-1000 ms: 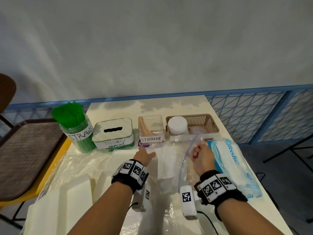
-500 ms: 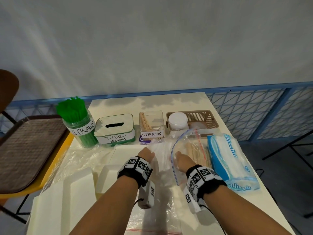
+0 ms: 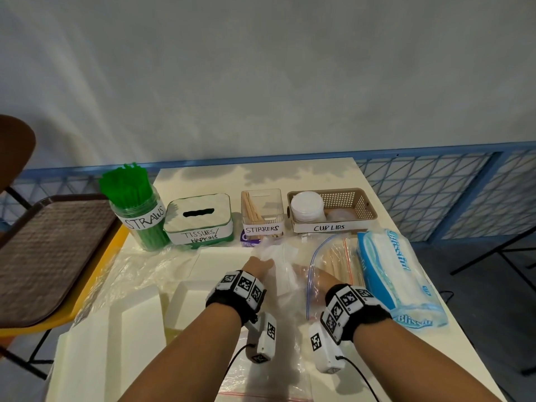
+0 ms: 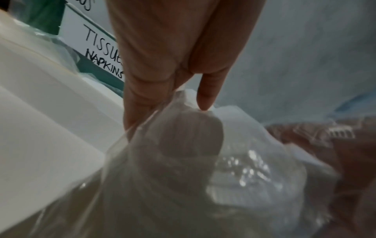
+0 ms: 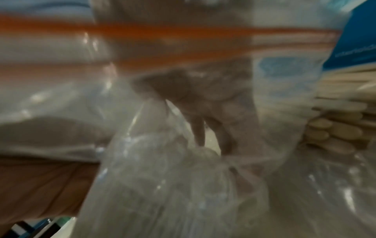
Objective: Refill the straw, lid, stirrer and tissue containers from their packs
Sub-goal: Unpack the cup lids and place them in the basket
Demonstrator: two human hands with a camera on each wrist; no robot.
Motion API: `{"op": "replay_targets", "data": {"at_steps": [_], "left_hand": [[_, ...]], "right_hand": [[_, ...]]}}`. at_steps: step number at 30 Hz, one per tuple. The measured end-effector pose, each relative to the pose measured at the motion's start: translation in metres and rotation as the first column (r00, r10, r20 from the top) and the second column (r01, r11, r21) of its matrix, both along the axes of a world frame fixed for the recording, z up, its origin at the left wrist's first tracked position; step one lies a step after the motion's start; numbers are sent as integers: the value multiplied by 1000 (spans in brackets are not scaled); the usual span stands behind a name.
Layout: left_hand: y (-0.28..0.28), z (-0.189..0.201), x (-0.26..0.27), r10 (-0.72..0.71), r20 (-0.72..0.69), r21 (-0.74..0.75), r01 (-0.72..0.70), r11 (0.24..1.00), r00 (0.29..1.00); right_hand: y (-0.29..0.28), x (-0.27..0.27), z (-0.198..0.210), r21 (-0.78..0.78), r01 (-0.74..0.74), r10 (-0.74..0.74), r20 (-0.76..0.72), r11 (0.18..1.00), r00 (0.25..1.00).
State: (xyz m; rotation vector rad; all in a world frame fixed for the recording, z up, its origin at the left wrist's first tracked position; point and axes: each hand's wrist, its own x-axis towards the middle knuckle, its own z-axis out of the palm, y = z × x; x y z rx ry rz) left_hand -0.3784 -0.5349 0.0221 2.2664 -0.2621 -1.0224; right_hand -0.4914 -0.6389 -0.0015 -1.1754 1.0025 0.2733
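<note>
A row of labelled containers stands at the back: straws jar [image 3: 136,210], tissue box [image 3: 200,219], stirrers box [image 3: 262,213] and cup lids basket [image 3: 362,198] with a lid stack [image 3: 307,206]. My left hand [image 3: 261,264] pinches the gathered top of a crinkled clear plastic bag [image 3: 282,274]; the left wrist view shows the fingers [image 4: 146,99] on that bag [image 4: 183,169]. My right hand [image 3: 314,278] lies under the film of a zip bag of wooden stirrers [image 3: 339,262]. In the blurred right wrist view its fingers [image 5: 200,132] pinch the clear bag [image 5: 162,185], beside the stirrers [image 5: 341,125].
A blue tissue pack [image 3: 397,274] lies along the table's right edge. White foam pieces [image 3: 116,329] and loose clear film [image 3: 130,274] cover the front left. A brown tray [image 3: 49,256] rests on a yellow chair to the left. A blue mesh fence runs behind.
My right hand has let the raised zip bag mouth drop and moved down and left to the clear bag. My left hand has taken hold of the clear bag's top.
</note>
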Motion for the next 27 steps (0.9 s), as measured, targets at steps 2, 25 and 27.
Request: {"op": "replay_targets", "data": {"at_steps": [2,25,27], "left_hand": [[0,0,-3,7,4,15,-7,1000,1000],[1,8,-12,-33,-42,-42,31,999,999],[1,5,-18,8,-59,-32,-10,999,998]], "right_hand": [[5,3,2,15,-74,74,17,997,997],[9,3,18,-149,3,11,88,989,996],[15,-2,16,-150,-29,31,7,988,1000]]}}
